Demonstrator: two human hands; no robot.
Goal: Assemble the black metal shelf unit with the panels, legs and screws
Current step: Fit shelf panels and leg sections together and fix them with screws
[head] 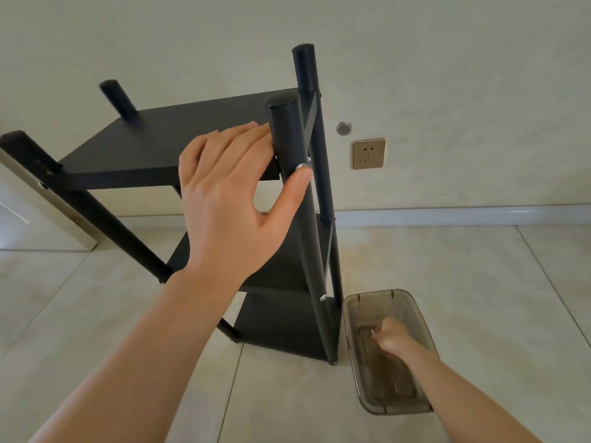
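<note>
The black metal shelf unit stands upright on the tiled floor with three panels between four round legs. My left hand rests on the top panel's near right corner, fingers straight across the panel and thumb pressed on the near right leg just below a silver screw. Down at the right, my right hand reaches into a smoky clear plastic box and pinches a small silver piece, probably a screw. Another screw shows lower on the same leg.
The box sits on the floor right beside the shelf's foot. A wall with a gold socket and a round stopper stands close behind. A door edge is at the left. Pale floor tiles spread around.
</note>
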